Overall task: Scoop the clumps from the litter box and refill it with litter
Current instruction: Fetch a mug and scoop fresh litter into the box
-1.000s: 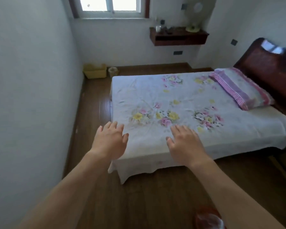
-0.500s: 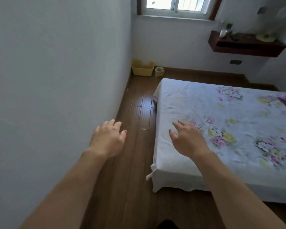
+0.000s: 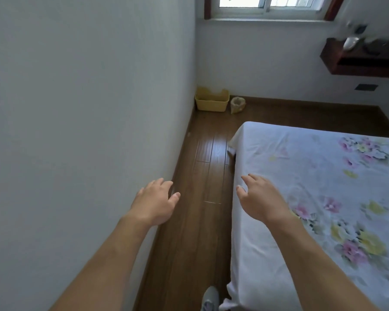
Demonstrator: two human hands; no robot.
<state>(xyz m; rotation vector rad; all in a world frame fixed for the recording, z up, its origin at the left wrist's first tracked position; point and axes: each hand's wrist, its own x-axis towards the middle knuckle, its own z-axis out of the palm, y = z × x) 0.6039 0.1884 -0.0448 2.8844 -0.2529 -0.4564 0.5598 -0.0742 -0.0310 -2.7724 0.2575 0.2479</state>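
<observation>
Left hand (image 3: 154, 205): fingers (image 3: 160, 184) are loosely spread, nothing is held, close to the wall (image 3: 76, 108).
Right hand (image 3: 259, 198): fingers are spread, nothing is held, above the bed (image 3: 301, 171) edge.
Litter box (image 3: 212, 102): yellow, far ahead of the fingers, in the corner.

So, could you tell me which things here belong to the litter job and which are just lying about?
For the job: yellow box in the far corner, probably the small bag beside it, left hand and right hand, both empty.
Lying about: bed, wall shelf, window.
</observation>
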